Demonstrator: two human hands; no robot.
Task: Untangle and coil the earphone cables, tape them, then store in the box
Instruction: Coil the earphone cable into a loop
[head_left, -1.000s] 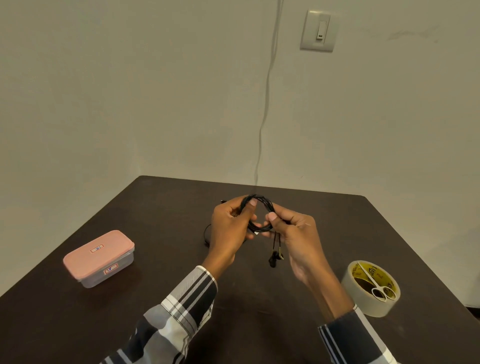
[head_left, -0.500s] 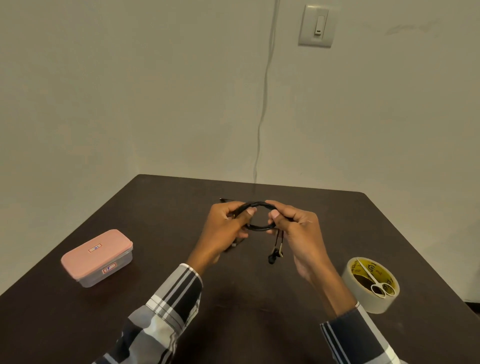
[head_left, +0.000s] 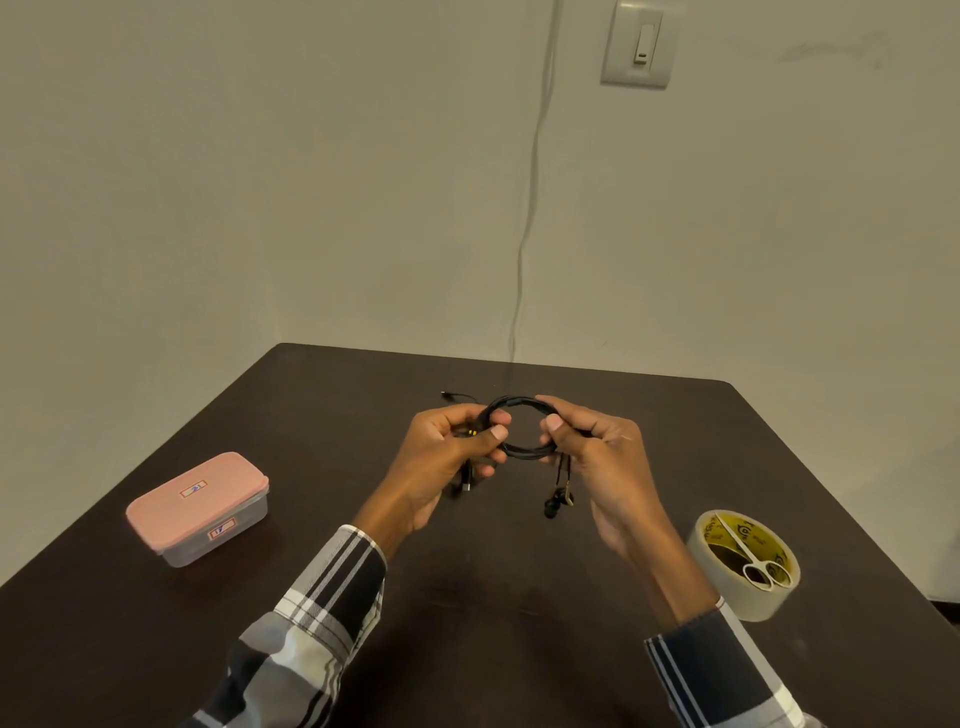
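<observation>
Two hands hold a black earphone cable (head_left: 521, 423) up over the middle of the dark table (head_left: 519, 597). The cable is wound into a round loop. The left hand (head_left: 445, 457) pinches the left side of the loop, with its thumb on the front and its fingers curled behind. The right hand (head_left: 597, 452) pinches the right side of the loop the same way. The two hands are close to each other, with only the hole of the loop between them.

Two little earbuds (head_left: 557, 503) hang down from the loop, just beside the right hand. A short end with a plug (head_left: 467, 486) hangs down under the left hand. One more thin black cable end (head_left: 457, 397) lies on the table just behind the left hand.

A box (head_left: 200, 506) with a pink lid sits on the table, well to the left of the loop. The lid is on, and there are small stickers on the lid and on the side.

A roll of tape (head_left: 744, 566) lies flat on the table, to the right of the loop and nearer to the person. A small pair of scissors (head_left: 748, 557) with white handles rests on top of the roll.

Both arms wear checked sleeves (head_left: 332, 592). Behind the table is a plain wall with a light switch (head_left: 638, 44) high up and a thin wire (head_left: 527, 223) running down it.
</observation>
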